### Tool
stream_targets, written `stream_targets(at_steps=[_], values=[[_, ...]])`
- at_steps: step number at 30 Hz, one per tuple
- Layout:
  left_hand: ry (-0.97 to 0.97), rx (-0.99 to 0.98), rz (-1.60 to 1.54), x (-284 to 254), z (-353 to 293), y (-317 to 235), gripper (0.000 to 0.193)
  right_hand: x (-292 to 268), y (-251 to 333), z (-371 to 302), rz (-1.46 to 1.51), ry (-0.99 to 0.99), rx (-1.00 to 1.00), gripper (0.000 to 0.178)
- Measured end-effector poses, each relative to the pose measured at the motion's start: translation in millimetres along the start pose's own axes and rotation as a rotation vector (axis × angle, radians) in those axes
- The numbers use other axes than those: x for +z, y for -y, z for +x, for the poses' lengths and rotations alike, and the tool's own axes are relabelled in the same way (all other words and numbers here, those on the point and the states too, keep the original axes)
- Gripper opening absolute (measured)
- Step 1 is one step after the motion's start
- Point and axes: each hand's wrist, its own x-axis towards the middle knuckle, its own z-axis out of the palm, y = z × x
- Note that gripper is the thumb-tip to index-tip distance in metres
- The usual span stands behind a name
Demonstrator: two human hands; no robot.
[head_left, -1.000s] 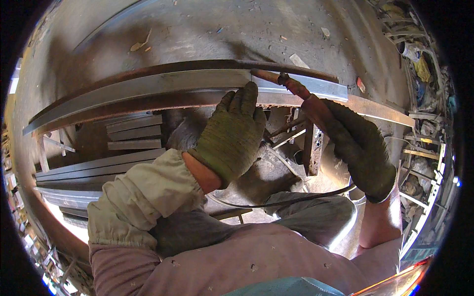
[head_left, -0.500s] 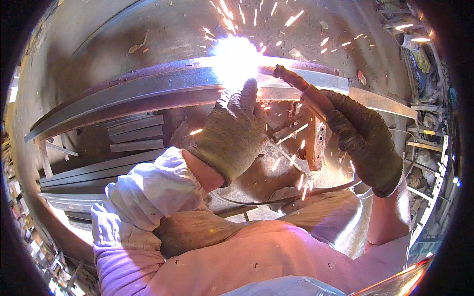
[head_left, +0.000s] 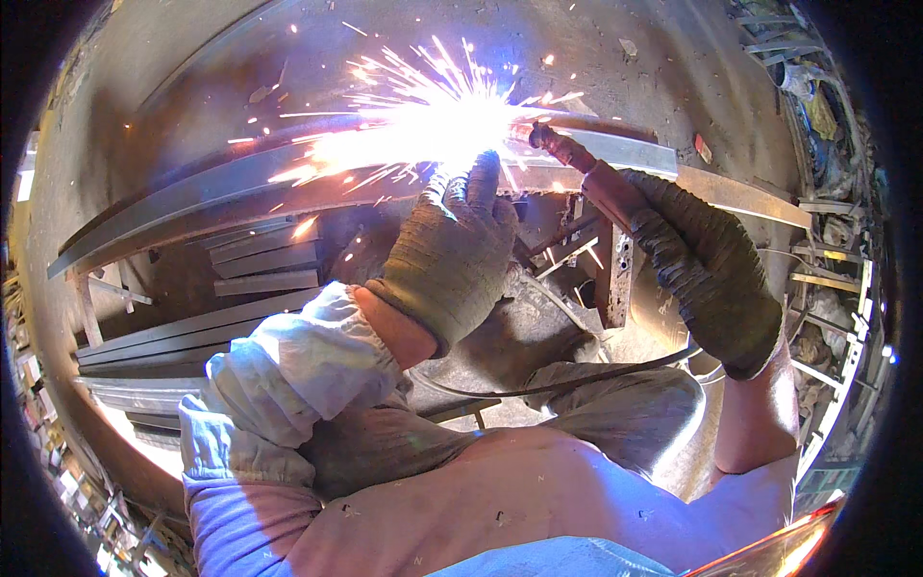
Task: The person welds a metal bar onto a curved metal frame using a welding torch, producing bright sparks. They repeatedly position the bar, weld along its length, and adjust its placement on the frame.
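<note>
The right hand [head_left: 707, 264], in a dark knit glove, is closed around the reddish handle of a welding electrode holder [head_left: 577, 159]. The holder runs from the fist at right of centre up and to the left, its tip ending at the white arc glare [head_left: 452, 125] in the upper middle of the frame. Sparks fan out from that glare to the left and upward.

The arc sits on a long steel bar [head_left: 221, 192] whose long axis crosses the frame from the lower left edge, up through the glare, and on to the right, where it shows again past the right hand as a grey strip [head_left: 740, 197]. So the holder meets the bar at a slant from the right, and the weld point lies up and left of the right fist.

The left hand [head_left: 452, 255], in a lighter worn glove, rests just below the bar with fingers raised toward the glare. Whether its fingertips press on the steel or only shade it cannot be told; it grips nothing that shows. It is the nearer hand to the arc.

A dark cable [head_left: 567, 385] sags across the lap below, and flat steel strips [head_left: 260, 269] are stacked at left, under the bar.
</note>
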Motion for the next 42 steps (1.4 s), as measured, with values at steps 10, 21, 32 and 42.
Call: stream_targets(at_steps=[10,21,32,42], values=[[0.014,-0.02,-0.036,-1,-1,1,0.085,-2,-3,0,-0.042,0.009,-0.028,0.04],[-0.053,-0.021,-0.152,4,-2,4,0.067,-7,-9,7,0.233,0.019,0.173,0.043],[-0.063,0.037,-0.116,4,-1,6,0.061,-10,4,7,-0.013,0.007,0.186,0.051],[0.016,-0.043,-0.184,1,-4,4,0.07,-5,8,5,0.09,0.033,0.154,0.04]])
